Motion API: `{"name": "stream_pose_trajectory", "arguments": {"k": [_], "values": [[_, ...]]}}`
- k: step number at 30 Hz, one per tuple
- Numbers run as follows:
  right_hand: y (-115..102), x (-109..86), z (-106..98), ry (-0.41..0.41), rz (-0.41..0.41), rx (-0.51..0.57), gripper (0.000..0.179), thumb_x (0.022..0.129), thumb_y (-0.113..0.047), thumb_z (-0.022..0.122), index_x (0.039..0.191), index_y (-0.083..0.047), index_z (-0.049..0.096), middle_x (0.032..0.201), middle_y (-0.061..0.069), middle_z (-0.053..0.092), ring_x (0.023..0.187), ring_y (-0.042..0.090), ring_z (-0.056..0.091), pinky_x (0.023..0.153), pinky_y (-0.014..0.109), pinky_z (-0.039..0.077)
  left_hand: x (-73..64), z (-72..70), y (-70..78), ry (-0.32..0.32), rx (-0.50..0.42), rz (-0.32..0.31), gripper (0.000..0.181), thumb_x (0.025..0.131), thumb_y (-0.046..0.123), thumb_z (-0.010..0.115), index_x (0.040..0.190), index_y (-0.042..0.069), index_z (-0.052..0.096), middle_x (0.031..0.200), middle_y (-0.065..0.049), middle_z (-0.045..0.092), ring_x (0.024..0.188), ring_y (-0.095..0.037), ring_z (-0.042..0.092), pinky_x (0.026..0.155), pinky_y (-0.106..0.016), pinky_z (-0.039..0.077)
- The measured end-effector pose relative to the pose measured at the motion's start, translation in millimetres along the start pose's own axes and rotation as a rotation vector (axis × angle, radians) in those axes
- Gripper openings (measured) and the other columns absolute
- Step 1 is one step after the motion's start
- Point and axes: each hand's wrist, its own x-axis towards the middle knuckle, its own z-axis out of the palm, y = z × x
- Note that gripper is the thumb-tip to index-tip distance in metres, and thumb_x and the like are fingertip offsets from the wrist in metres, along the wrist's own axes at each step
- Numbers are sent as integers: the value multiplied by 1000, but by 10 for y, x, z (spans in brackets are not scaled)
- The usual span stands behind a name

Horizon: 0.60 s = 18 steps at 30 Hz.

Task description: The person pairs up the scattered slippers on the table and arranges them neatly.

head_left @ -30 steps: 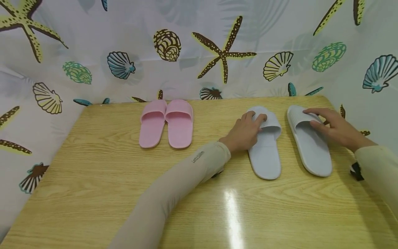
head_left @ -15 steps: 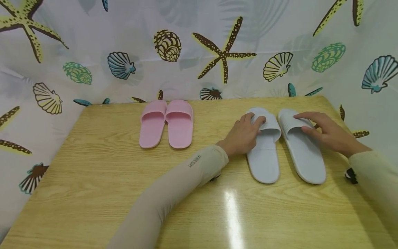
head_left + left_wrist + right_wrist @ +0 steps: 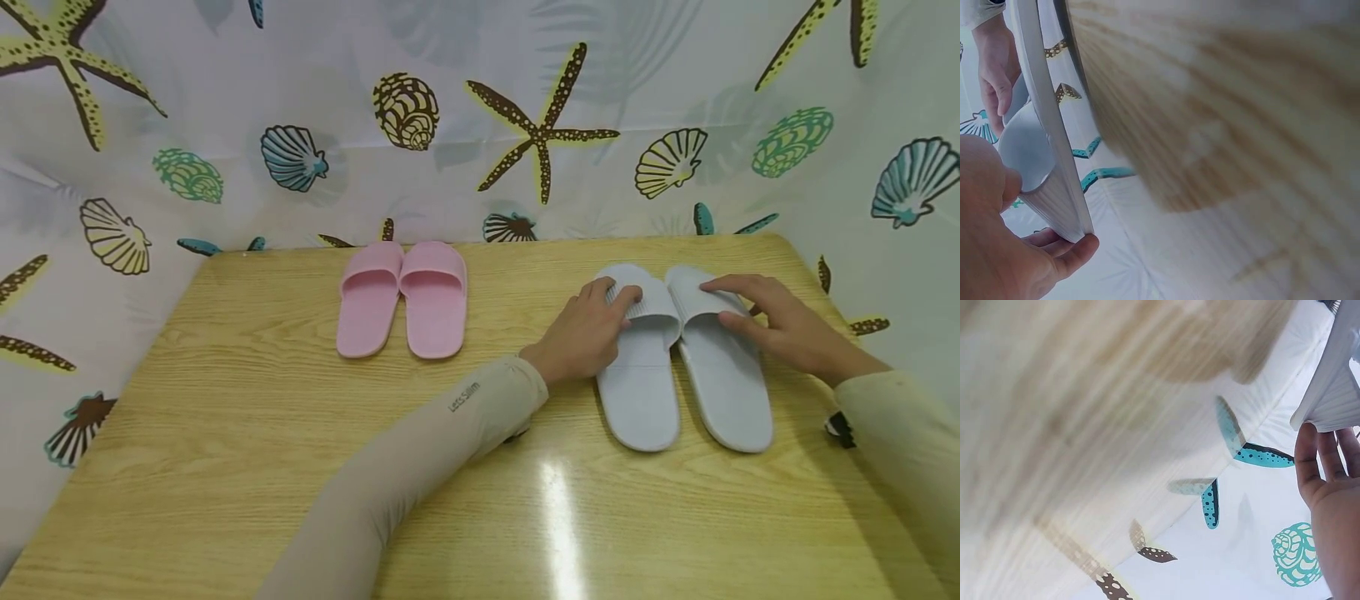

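Two white slippers lie side by side on the wooden table, their straps meeting and their heels a little apart. On the outer side of the left white slipper [image 3: 641, 404] my left hand [image 3: 579, 332] grips the strap; the left wrist view shows the thumb at the strap [image 3: 1054, 200] and fingertips at the sole's edge. My right hand [image 3: 787, 323] holds the right white slipper [image 3: 726, 392] by its strap, index finger on top and thumb at the opening. In the right wrist view, fingers of this hand [image 3: 1341, 512] touch the slipper's edge [image 3: 1329, 387] from below.
A pair of pink slippers [image 3: 435, 325] stands close together near the table's back edge, left of the white pair. Behind and at both sides hangs a white cloth [image 3: 337, 92] printed with shells and starfish. The wooden table [image 3: 247, 400] reflects a streak of light.
My right hand has brought the right white slipper leftward and slightly nearer, up against the left one. The left white slipper has shifted slightly nearer with my left hand. The pink pair stays put.
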Motion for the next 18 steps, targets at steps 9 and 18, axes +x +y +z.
{"name": "stream_pose_trajectory", "arguments": {"k": [9, 18], "values": [[-19, -13, 22, 1, -7, -5, 46, 97, -11, 63, 141, -22, 54, 143, 8, 53, 119, -7, 34, 79, 20, 39, -62, -18, 16, -3, -7, 0, 36, 107, 23, 38, 143, 18, 40, 146, -18, 42, 137, -31, 45, 103, -40, 49], [-92, 1, 23, -20, 14, 0, 46, 98, -13, 62, 142, -23, 53, 145, 7, 51, 121, 8, 39, 81, 21, 38, -94, -16, 5, 21, 2, 16, 35, 107, 23, 38, 142, 17, 41, 144, -19, 44, 136, -32, 46, 102, -40, 50]]}}
